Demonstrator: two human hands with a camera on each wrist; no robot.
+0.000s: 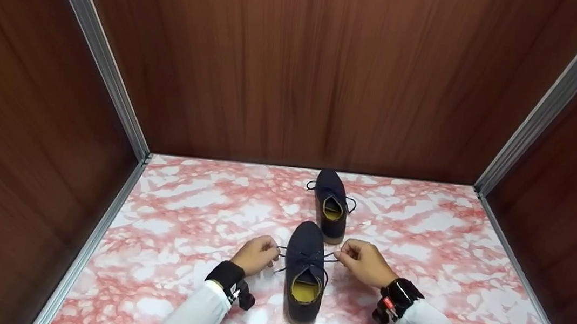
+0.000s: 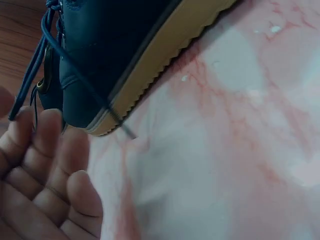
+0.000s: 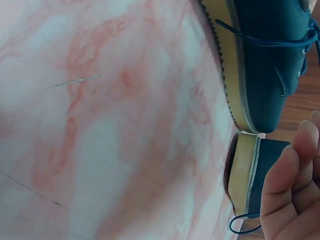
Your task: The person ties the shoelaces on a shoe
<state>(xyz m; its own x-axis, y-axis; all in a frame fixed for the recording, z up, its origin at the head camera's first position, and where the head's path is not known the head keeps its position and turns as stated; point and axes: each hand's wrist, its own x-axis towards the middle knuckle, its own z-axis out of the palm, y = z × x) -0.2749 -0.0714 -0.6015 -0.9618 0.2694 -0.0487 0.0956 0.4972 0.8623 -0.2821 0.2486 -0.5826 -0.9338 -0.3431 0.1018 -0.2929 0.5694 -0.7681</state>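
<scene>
A dark navy shoe (image 1: pixel 307 235) with a yellow insole stands upright, toe away from me. To its left, my left hand (image 1: pixel 257 254) pinches a lace loop (image 1: pixel 283 248) drawn out sideways. My right hand (image 1: pixel 368 263) holds the opposite loop (image 1: pixel 330 260) between thumb and finger, on the right side. The knot (image 1: pixel 307 258) lies over the tongue between them. In the left wrist view, a loose lace end (image 2: pixel 85 80) hangs across the tan, serrated sole (image 2: pixel 165 50). Another lace end (image 3: pixel 265 42) trails over the shoe's side in the right wrist view.
A second matching shoe (image 1: pixel 328 182) stands just beyond the first, slightly right, with its laces looped to both sides. The red-and-white marbled tabletop (image 1: pixel 196 211) is enclosed by brown wood-grain panels (image 1: pixel 298 76) at the back and sides, with metal corner strips (image 1: pixel 100 53).
</scene>
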